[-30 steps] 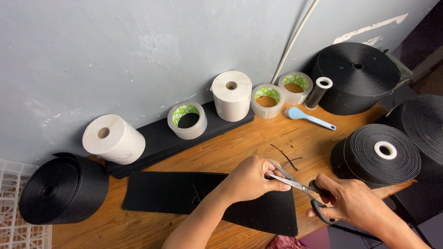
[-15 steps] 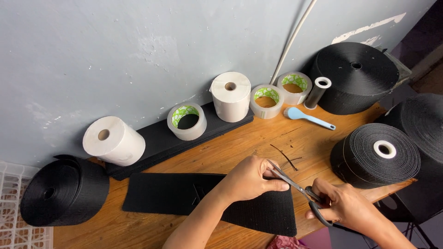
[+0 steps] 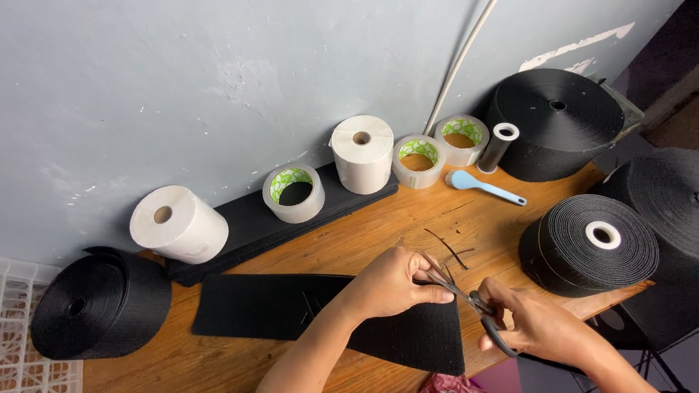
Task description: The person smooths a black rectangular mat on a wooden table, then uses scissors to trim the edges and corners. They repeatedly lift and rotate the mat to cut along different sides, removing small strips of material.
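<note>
The wide black strip of hook-and-loop fabric (image 3: 291, 309) lies flat along the near part of the wooden tabletop (image 3: 364, 240), its right end lifted slightly under the left hand (image 3: 389, 284). That hand's fingers are curled narrow, pinching the strip's upper right edge. The right hand (image 3: 542, 331) has thumb and fingers through the dark loops of the metal scissors (image 3: 466, 298), whose blades meet the fabric just beside the left fingertips.

To cut well, I judge the left hand should keep the edge taut and stay clear of the blades, while the scissors bite in short closes along one line.

Thin black offcuts (image 3: 448, 247) lie just beyond the hands. Further back stand a white paper roll (image 3: 362, 153), clear tape rolls with green cores (image 3: 295, 191) and a light blue plastic spoon (image 3: 484, 187); a black webbing roll with a white core (image 3: 593, 244) sits to the right.

Against half a second ago, the hands sit much the same and the scissors have barely shifted.
</note>
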